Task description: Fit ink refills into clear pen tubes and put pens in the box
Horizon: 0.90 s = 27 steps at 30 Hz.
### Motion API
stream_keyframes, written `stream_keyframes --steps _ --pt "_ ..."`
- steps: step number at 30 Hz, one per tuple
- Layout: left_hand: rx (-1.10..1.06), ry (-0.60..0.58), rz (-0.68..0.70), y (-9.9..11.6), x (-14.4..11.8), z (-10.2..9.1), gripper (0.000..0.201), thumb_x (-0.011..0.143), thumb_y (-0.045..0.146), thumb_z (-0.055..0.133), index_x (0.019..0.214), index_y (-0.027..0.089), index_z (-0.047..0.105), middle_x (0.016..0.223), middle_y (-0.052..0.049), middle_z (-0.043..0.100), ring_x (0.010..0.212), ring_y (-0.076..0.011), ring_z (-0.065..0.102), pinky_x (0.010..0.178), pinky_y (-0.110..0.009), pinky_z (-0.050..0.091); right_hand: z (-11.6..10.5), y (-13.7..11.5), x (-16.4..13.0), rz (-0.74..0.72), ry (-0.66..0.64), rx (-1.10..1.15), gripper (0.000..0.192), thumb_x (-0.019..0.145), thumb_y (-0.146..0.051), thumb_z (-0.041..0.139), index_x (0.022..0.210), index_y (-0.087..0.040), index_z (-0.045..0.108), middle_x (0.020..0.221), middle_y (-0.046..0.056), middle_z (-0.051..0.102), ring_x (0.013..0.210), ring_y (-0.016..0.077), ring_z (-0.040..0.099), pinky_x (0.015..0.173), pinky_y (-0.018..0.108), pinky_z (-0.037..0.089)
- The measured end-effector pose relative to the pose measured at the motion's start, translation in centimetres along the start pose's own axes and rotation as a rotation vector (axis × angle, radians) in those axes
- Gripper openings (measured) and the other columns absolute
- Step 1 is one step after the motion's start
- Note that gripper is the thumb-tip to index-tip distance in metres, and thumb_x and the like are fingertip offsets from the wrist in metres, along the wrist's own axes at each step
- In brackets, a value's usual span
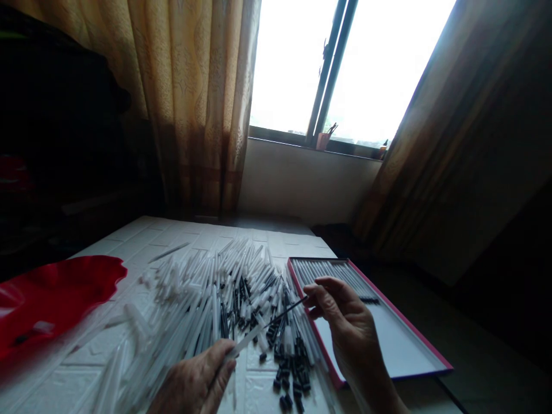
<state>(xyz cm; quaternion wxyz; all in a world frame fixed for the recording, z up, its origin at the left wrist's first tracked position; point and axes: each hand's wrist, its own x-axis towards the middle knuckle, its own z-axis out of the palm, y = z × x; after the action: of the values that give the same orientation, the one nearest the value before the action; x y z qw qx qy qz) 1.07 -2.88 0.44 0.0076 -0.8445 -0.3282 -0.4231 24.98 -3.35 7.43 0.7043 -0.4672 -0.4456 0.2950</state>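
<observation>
My left hand [196,382] pinches a clear pen barrel [245,342] low in the view. My right hand [345,328] holds a thin black refill [287,310] by its rear end, its tip pointing at the barrel's open end. Both hands hover over a big heap of white barrels, black refills and small black caps [224,293] spread on the white table [142,236]. To the right of the heap lies a pink-rimmed shallow box [425,339] with several finished pens lined up at its far end.
A red plastic bowl [56,293] sits at the table's left edge. Loose black caps [291,382] lie near the front. Curtains flank a bright window; a small pot [322,140] stands on the sill. The room to the right and left is dark.
</observation>
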Motion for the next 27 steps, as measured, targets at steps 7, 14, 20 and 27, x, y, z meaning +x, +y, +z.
stream_keyframes --steps 7,14,20,27 --pt "-0.098 -0.033 -0.042 -0.5 -0.1 0.2 0.023 0.105 0.038 0.033 0.112 0.033 0.054 0.08 0.003 0.08 0.064 -0.0193 0.079 0.056 -0.018 0.059 -0.1 0.1 0.2 0.028 0.03 0.039 0.037 0.068 -0.049 0.084 0.084 -0.02 0.07 0.073 0.004 0.076 0.059 0.0181 0.068 0.05 0.026 0.054" --pt "-0.127 -0.037 -0.057 -0.5 -0.4 0.2 0.02 0.103 0.036 0.039 0.113 0.035 0.056 0.084 0.004 0.081 0.067 -0.0196 0.079 0.058 -0.019 0.06 -0.1 0.5 0.3 0.082 0.016 0.066 0.041 0.067 -0.052 0.084 0.084 -0.019 0.069 0.075 0.005 0.076 0.06 0.0195 0.069 0.05 0.027 0.054" --pt "-0.084 -0.066 -0.031 -0.3 -0.2 0.1 0.019 0.106 0.037 0.034 0.116 0.034 0.051 0.084 0.004 0.08 0.067 -0.0175 0.079 0.061 -0.017 0.06 -0.5 1.1 0.7 0.135 0.01 0.123 0.041 0.065 -0.05 0.086 0.084 -0.019 0.069 0.076 0.004 0.076 0.061 0.0168 0.068 0.05 0.023 0.052" --pt "-0.094 -0.082 -0.013 -0.2 -0.2 0.0 0.02 0.106 0.036 0.031 0.114 0.033 0.049 0.081 0.005 0.078 0.066 -0.0168 0.079 0.06 -0.016 0.058 -0.7 1.6 0.8 0.167 0.007 0.16 0.04 0.066 -0.048 0.087 0.086 -0.019 0.069 0.077 0.002 0.076 0.061 0.0143 0.068 0.051 0.02 0.053"
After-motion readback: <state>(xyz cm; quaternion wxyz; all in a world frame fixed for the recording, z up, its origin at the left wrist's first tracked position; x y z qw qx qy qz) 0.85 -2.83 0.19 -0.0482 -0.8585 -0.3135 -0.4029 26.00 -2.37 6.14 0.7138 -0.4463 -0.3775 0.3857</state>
